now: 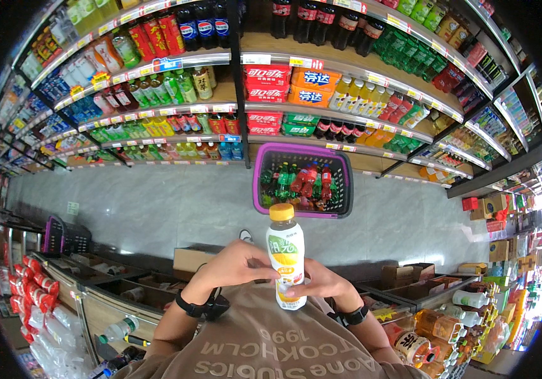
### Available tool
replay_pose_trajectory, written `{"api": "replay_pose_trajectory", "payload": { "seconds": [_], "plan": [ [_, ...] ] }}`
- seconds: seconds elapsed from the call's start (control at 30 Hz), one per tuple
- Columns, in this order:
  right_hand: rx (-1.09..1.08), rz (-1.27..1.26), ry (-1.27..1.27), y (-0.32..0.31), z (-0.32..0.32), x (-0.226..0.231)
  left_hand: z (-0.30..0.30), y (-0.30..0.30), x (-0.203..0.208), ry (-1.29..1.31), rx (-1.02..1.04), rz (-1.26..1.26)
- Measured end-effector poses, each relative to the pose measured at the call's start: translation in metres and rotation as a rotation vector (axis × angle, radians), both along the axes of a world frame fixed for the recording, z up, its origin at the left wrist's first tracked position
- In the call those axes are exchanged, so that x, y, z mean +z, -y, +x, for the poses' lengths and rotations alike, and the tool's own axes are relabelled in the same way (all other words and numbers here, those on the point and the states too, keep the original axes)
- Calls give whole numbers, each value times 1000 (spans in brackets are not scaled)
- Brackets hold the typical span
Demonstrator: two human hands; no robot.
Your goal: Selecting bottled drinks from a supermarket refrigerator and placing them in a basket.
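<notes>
A white drink bottle (285, 247) with a yellow cap and a fruit label is upright in front of my chest. My left hand (240, 264) is closed on its left side, the thumb lying across the label. From the other side my right hand (323, 281) grips the lower part of the bottle, its thumb near the base. Just beyond the bottle, a shopping basket (260, 180) with a purple rim and black mesh stands on the floor. It contains green bottles (283, 180) and red bottles (309, 180).
Shelves (271, 47) full of drinks run along the far side. At the left is a second dark basket (74, 239). Cardboard boxes (192, 260) lie in low bins close to me. Large bottles (435, 325) crowd the lower right; red-and-white packs (34, 284) hang lower left.
</notes>
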State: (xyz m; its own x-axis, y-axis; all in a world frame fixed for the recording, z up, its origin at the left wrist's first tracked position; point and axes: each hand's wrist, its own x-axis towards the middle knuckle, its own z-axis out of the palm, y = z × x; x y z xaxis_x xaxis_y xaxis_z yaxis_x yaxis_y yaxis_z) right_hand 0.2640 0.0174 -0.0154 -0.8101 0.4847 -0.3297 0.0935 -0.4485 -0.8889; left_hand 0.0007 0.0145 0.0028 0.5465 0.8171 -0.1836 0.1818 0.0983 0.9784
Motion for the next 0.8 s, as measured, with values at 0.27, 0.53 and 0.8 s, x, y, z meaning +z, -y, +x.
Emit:
{"api": "replay_pose_trajectory", "payload": {
  "seconds": [0.27, 0.53, 0.8],
  "plan": [
    [-18, 64, 83, -2, -1, 9, 1, -1, 8, 0, 10, 0],
    [-42, 71, 89, -2, 1, 13, 2, -3, 8, 1, -45, 14],
    [-59, 167, 120, -3, 3, 18, 3, -3, -1, 2, -105, 81]
  ]
}}
